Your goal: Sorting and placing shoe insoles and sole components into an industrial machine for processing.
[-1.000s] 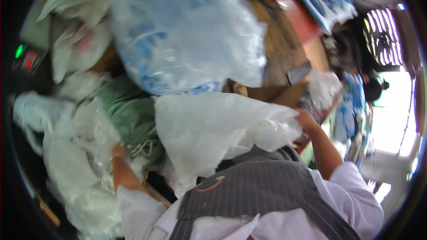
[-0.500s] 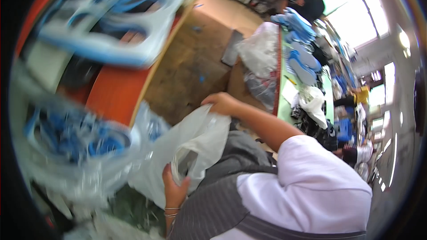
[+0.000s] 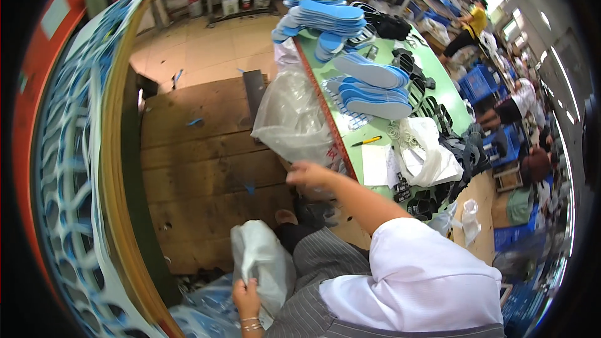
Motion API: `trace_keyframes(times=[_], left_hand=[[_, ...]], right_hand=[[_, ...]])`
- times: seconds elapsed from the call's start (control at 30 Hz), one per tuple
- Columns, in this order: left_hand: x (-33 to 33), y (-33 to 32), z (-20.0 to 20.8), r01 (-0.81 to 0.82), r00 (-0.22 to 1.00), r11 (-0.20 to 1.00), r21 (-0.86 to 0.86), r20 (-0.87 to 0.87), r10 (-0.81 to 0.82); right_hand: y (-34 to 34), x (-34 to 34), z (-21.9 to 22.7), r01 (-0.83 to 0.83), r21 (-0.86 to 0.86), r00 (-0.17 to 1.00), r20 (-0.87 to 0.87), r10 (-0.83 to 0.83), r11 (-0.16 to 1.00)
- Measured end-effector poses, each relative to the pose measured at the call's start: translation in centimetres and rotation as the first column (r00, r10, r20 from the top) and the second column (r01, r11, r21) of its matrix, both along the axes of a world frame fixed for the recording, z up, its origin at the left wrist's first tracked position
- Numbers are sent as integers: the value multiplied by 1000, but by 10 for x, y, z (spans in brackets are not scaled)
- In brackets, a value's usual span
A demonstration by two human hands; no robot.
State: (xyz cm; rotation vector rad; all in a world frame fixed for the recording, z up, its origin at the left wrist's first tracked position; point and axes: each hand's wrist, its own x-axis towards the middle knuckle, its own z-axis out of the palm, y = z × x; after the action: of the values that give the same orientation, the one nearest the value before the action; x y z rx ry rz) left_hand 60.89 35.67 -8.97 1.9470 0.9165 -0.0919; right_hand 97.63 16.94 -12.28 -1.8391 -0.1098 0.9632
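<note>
My left hand (image 3: pixel 246 298) is closed on a white plastic bag (image 3: pixel 263 256), which hangs bunched in front of my lap. My right hand (image 3: pixel 307 175) is stretched forward, away from that bag, just short of the table's red edge. Its fingers are smeared by motion, and I see nothing held in them. Beyond it, a large clear plastic bag (image 3: pixel 291 109) hangs against the table's side. On the green table (image 3: pixel 335 81) lie stacks of blue and white insoles (image 3: pixel 375 87), a yellow pen (image 3: pixel 367 141), white paper (image 3: pixel 375 166) and another white plastic bag (image 3: pixel 427 153).
Black sandal uppers (image 3: pixel 416 69) lie along the table. At my left stand blue and white cut-out sheets (image 3: pixel 75 213) beside a wooden edge (image 3: pixel 116 169) and an orange panel (image 3: pixel 37 87). Wooden boards (image 3: pixel 206 169) cover the floor ahead. A person in yellow (image 3: pixel 472 25) works farther off.
My view has swung right toward the table. The right hand has let go of the white bag and moved away from it; the left hand keeps hold, and the bag's mouth has collapsed.
</note>
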Motion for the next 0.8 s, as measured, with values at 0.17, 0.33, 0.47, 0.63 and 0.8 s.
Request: trace_keyframes(times=[0.17, 0.33, 0.47, 0.63, 0.8], left_hand=[[199, 66, 70, -194, 896, 862, -469, 273, 350], [303, 127, 134, -175, 848, 968, -179, 473, 241], [340, 137, 153, -107, 856, 980, -170, 486, 178], [356, 158, 136, -220, 748, 901, -374, 528, 402], [411, 194, 158, -236, 604, 907, -350, 678, 419]], right_hand=[[-131, 211, -18, 976, -58, 208, 510, -835, 208], [-132, 262, 21, 949, -261, -136, 173, -976, -179], [-132, 263, 2, 959, -171, -241, -60, -969, -228], [-127, 263, 14, 963, -28, -269, -156, -950, -268], [-153, 213, -13, 969, 121, -183, -224, -957, -214]])
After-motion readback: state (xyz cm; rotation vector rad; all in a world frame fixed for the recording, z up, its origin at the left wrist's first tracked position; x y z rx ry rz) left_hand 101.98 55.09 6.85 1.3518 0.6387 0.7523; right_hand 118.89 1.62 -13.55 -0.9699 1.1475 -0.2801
